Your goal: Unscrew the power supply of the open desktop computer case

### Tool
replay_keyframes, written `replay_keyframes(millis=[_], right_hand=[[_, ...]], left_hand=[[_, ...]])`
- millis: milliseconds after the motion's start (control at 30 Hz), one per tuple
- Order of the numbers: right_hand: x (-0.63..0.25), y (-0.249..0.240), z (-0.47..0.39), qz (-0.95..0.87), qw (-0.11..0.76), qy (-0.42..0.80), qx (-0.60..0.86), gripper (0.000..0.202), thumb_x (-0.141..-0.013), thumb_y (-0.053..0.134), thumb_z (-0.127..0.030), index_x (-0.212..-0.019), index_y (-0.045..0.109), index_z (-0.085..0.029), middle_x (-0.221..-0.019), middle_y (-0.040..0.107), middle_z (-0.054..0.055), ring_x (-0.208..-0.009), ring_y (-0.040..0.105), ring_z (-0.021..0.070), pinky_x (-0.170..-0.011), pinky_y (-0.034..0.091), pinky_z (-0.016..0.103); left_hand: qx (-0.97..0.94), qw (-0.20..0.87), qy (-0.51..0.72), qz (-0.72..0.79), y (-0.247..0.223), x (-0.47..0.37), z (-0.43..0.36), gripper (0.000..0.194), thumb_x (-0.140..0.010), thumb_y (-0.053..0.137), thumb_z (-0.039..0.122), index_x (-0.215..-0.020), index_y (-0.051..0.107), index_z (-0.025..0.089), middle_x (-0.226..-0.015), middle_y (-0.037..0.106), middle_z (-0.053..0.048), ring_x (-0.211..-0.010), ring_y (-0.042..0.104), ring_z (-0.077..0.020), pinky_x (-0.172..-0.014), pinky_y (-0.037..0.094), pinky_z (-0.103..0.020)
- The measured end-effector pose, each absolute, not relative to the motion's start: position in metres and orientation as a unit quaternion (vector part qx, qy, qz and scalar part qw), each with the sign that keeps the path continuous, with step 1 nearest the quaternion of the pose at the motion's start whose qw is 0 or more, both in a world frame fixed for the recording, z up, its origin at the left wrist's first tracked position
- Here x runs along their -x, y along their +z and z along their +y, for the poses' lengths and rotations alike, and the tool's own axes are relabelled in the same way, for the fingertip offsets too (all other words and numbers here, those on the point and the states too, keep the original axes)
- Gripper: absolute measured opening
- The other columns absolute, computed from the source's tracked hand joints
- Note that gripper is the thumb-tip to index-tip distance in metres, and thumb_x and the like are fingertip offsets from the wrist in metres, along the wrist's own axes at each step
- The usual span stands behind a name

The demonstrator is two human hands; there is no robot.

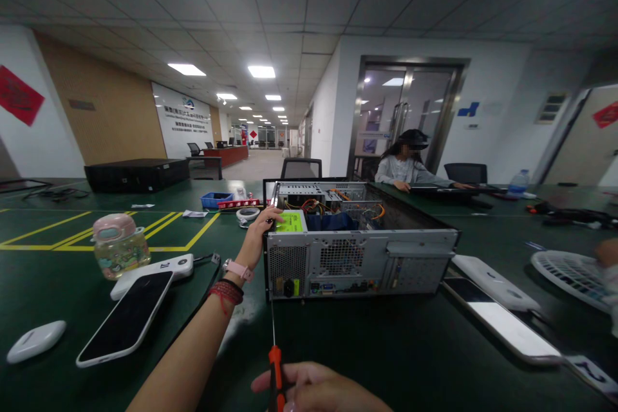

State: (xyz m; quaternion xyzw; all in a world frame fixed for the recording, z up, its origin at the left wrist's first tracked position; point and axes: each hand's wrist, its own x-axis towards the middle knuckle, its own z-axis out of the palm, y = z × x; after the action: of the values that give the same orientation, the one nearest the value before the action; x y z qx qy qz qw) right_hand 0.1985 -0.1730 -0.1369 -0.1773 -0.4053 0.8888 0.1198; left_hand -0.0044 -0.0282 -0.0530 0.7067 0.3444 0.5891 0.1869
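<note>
An opened desktop computer case (357,264) lies on its side, its rear panel facing me and cables showing inside. My left hand (263,224) grips its upper left edge, fingers curled over beside the power supply with a bright green label (288,221). In my right hand (318,389), near the bottom of the view, is a screwdriver (275,364) with an orange and black handle. Its thin shaft points away from me, with the tip at the lower left corner of the rear panel. Whether the tip sits in a screw I cannot tell.
Left of the case are a drink bottle (120,248), a phone (128,315), a white earbud case (36,341) and a blue tray (216,199). To the right lie another phone (502,318) and a white fan grille (570,273). A person (405,164) sits across the table.
</note>
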Motion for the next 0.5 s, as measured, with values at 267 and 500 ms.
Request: replay_keyframes(millis=[267, 500], right_hand=[[-0.192, -0.127, -0.169, -0.426, 0.067, 0.865, 0.258, 0.051, -0.054, 0.084, -0.021, -0.100, 0.067, -0.011, -0.080, 0.060, -0.001, -0.062, 0.055, 0.0014, -0.062, 0.039, 0.014], [-0.176, -0.141, -0.140, -0.453, -0.073, 0.846, 0.273, 0.051, -0.037, 0.085, -0.024, -0.082, 0.066, -0.010, -0.067, 0.059, -0.003, -0.056, 0.054, 0.0057, -0.054, 0.037, 0.016]], left_hand=[[-0.705, 0.175, 0.587, 0.358, -0.053, 0.003, -0.028, 0.035, -0.082, 0.034, 0.030, -0.087, 0.065, 0.015, -0.122, 0.062, -0.011, -0.133, 0.040, -0.0278, -0.115, 0.024, -0.042], [-0.697, 0.186, 0.600, 0.345, -0.055, 0.003, -0.026, 0.034, -0.083, 0.035, 0.030, -0.087, 0.065, 0.015, -0.120, 0.063, -0.011, -0.132, 0.041, -0.0287, -0.115, 0.024, -0.043]])
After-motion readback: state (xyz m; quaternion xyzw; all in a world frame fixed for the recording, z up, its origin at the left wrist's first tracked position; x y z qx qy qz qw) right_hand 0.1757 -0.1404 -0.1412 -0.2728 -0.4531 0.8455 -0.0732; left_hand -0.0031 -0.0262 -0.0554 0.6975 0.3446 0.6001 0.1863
